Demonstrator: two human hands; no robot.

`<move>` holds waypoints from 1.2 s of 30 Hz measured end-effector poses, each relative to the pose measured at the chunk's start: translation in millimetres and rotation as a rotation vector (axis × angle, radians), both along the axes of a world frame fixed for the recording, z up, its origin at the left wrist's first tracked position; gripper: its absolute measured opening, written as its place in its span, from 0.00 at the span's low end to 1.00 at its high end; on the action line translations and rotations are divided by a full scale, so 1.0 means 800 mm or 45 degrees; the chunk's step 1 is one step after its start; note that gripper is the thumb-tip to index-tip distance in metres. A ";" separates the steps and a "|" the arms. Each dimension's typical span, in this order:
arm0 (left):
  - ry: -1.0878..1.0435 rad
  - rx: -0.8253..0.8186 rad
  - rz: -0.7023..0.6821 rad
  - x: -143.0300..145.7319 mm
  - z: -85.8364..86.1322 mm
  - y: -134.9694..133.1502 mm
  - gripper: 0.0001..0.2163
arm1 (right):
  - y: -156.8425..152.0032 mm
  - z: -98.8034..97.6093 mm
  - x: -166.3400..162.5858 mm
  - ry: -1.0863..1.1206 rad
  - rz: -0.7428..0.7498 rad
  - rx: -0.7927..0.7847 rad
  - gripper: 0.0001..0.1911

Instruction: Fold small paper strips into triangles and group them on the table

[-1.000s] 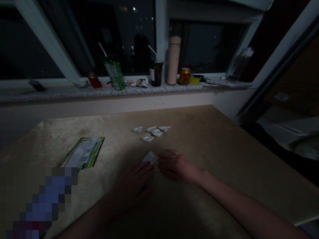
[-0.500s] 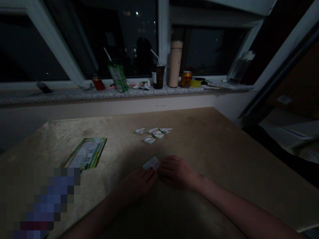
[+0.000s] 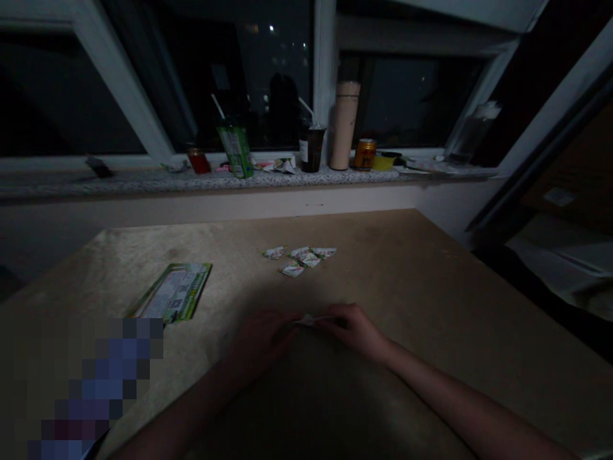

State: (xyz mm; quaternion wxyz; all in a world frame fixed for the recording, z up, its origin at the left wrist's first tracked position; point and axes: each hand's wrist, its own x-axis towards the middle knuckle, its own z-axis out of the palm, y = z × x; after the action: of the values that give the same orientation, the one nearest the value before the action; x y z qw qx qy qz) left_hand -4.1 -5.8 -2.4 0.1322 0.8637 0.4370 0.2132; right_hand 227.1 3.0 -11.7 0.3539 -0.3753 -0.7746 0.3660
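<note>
Both my hands meet near the front middle of the wooden table [image 3: 431,287]. My left hand [image 3: 261,342] and my right hand [image 3: 352,329] pinch a small printed paper piece [image 3: 309,319] between their fingertips; it shows only as a thin pale edge, held low over the board. Several small folded paper pieces [image 3: 301,259] lie in a cluster further back on the table. A green and white printed sheet [image 3: 175,299] lies flat to the left.
A stone window sill [image 3: 143,182] behind the table holds a green carton with a straw [image 3: 234,150], a dark cup with a straw [image 3: 311,147], a tall beige flask [image 3: 345,124], an orange can [image 3: 364,154] and a red jar [image 3: 198,161]. A blurred patch covers the lower left.
The paper piece lay face up between my fingers; now it is turned edge-on or folded, and both hands have closed on it. The view has shifted slightly.
</note>
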 end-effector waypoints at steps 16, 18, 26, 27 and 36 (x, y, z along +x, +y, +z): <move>-0.705 -0.501 0.368 0.002 0.002 0.010 0.16 | 0.010 0.001 0.003 -0.105 -0.187 0.212 0.07; -0.756 -0.521 0.337 0.002 0.000 0.011 0.13 | 0.008 0.001 0.004 -0.251 -0.187 0.295 0.07; -0.423 -0.192 0.120 0.002 -0.004 0.014 0.06 | 0.004 0.000 0.005 -0.558 -0.198 0.457 0.09; -0.356 -0.146 0.094 0.002 -0.004 0.014 0.06 | 0.004 -0.002 0.005 -0.567 -0.206 0.456 0.09; 0.252 0.133 -0.127 0.014 -0.005 -0.014 0.18 | 0.007 -0.005 0.005 -0.725 -0.241 0.409 0.11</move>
State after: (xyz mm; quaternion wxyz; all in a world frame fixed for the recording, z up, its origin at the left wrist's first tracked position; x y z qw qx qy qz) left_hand 6.9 -16.6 -6.3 0.0536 0.9070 0.3926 0.1424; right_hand 231.4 8.6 -15.9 0.2105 -0.4722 -0.8517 0.0853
